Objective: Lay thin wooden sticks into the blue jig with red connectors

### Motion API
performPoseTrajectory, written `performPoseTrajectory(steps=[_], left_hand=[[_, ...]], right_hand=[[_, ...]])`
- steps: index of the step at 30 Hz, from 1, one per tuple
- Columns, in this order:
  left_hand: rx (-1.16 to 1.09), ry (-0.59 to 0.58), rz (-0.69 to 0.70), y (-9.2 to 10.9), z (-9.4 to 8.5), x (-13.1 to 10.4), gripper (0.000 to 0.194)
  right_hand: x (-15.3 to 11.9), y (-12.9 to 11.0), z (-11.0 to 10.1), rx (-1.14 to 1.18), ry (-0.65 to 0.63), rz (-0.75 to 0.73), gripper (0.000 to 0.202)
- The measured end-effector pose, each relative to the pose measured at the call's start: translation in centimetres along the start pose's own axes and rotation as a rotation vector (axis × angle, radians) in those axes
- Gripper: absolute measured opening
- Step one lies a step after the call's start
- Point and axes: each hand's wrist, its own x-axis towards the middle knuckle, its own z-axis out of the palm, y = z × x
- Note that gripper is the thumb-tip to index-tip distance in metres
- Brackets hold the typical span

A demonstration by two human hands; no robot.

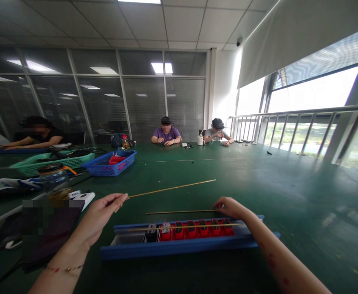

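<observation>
My left hand pinches one end of a thin golden-brown stick, which slants up to the right above the green table. Beyond the blue-edged channel, my right hand is closed on the right end of a second thin stick, low over the tabletop. A third stick lies lengthwise across the long channel. Inside it stands a row of several small red boxes with dark contents, and a black box at the row's left. Clear wrapping shows on the leftmost ones.
Left on the green table are a blue basket with a red container, a green basket, a lidded jar, a white phone-like object and a dark pouch. Three people sit at the far side. Railings and windows run along the right.
</observation>
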Motion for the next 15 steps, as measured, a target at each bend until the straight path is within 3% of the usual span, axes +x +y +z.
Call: performPoseTrajectory(steps=[3, 11, 15], left_hand=[[-0.003, -0.014, -0.033, -0.8, -0.5, 0.4, 0.049], [0.2, -0.102, -0.085, 0.0, 0.3, 0.0, 0.054], [0.287, -0.272, -0.11, -1.6, 0.6, 0.6, 0.05]], right_hand=[[0.2, 0.0, 0.0, 0.009, -0.027, 0.008, 0.028], [0.3, -0.1, -0.3, 0.026, -0.049, 0.001, 0.03], [0.4, 0.0, -0.2, 0.021, -0.055, 0.026, 0.029]])
